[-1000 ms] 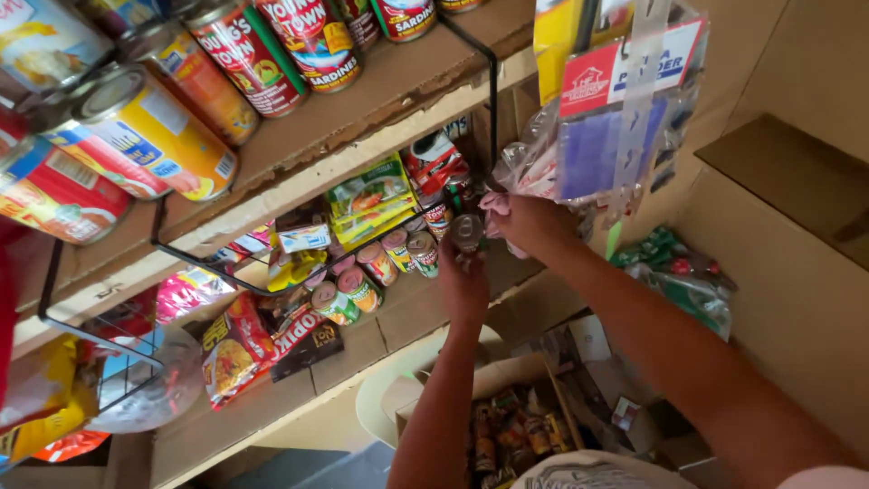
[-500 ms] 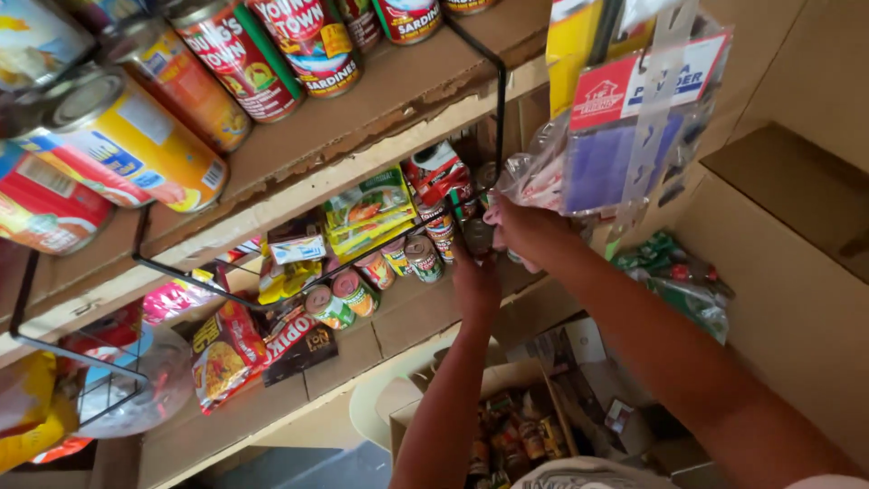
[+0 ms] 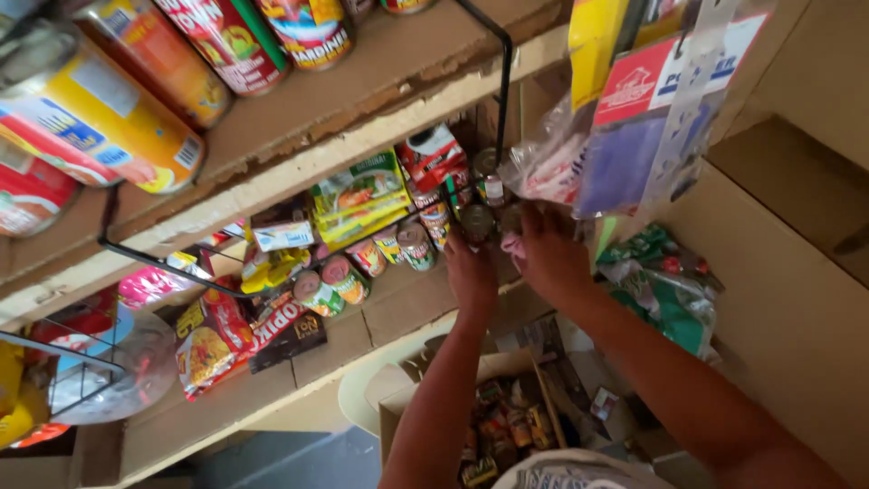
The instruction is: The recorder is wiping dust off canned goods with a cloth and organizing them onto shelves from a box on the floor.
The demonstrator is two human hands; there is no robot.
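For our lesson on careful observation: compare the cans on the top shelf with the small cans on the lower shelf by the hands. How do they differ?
The top-shelf cans look large in the picture; the small cans look far smaller, being farther off. The top-shelf cans are untouched, while the left hand and right hand are at the far end of the small cans' row. Packets lie beside the small cans; none lie by the top-shelf cans. Both sit on wooden shelves with colourful labels.

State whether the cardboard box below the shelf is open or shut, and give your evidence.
Open. The cardboard box has its top flaps apart, and small packaged goods show inside it, below the left hand and right hand.
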